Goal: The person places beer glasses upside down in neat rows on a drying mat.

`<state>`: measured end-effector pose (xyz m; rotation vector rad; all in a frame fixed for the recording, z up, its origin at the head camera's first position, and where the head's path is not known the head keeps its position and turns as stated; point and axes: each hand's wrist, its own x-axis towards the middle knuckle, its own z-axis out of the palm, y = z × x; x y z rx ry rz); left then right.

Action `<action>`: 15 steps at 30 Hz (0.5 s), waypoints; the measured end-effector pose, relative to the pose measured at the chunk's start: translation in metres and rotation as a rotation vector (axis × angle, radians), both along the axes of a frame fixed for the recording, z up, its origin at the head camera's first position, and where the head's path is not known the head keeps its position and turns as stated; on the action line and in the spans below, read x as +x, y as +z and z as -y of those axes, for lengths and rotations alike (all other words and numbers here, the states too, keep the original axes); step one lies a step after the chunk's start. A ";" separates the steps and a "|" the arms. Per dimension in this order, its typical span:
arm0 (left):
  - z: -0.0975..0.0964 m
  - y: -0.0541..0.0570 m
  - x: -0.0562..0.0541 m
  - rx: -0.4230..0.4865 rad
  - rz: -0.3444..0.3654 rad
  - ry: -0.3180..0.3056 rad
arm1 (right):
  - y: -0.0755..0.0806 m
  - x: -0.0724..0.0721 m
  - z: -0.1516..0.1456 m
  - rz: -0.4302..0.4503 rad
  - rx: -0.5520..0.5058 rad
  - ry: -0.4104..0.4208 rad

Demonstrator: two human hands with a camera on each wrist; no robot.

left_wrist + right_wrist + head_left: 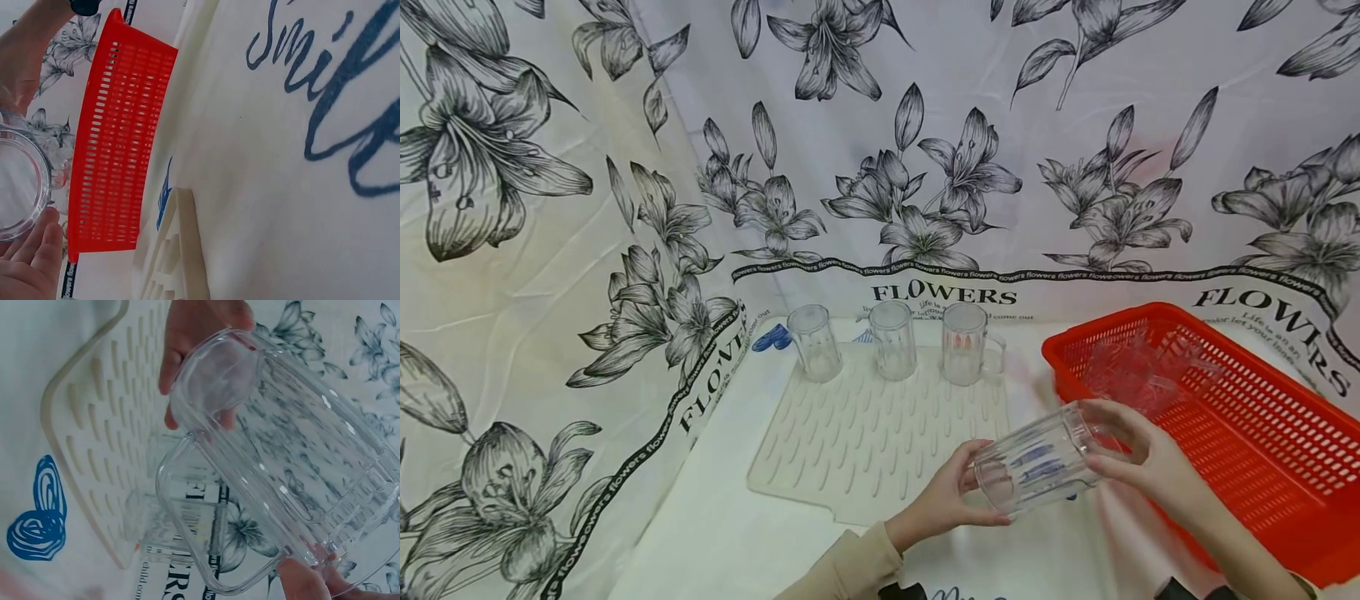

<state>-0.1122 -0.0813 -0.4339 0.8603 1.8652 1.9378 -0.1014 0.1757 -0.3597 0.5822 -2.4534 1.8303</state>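
A clear mug [1037,462] is held tilted in the air between both hands, over the area right of the mat's front edge. My left hand [936,496] grips one end with the thumb below and fingers above. My right hand [1138,450] holds the opposite end. The mug's loop handle [181,512] shows in the right wrist view, free of the fingers. In the left wrist view the round end of the mug [22,181] appears beside the left fingers [47,244]. Behind it, three clear mugs [816,346] stand in a row along the back of the cream ridged mat [880,433].
At the right stands a red perforated basket [1285,433] with several clear items [1142,367] at its far left end, their shapes hard to make out. A white cloth with blue print covers the table [700,517]. A flower-printed curtain [925,167] hangs behind and at the left.
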 end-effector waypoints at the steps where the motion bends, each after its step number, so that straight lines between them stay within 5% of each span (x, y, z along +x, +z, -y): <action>1: 0.000 0.001 0.001 0.004 -0.005 0.005 | -0.001 0.001 -0.001 0.016 0.006 -0.005; 6: 0.004 0.009 0.003 -0.011 -0.036 0.028 | -0.007 -0.001 -0.003 0.073 -0.026 0.040; 12: 0.025 0.010 -0.002 0.002 -0.012 0.051 | -0.011 -0.001 -0.001 0.050 0.009 0.107; 15: 0.037 0.016 -0.004 0.020 -0.056 0.050 | -0.014 0.000 0.001 0.038 0.035 0.161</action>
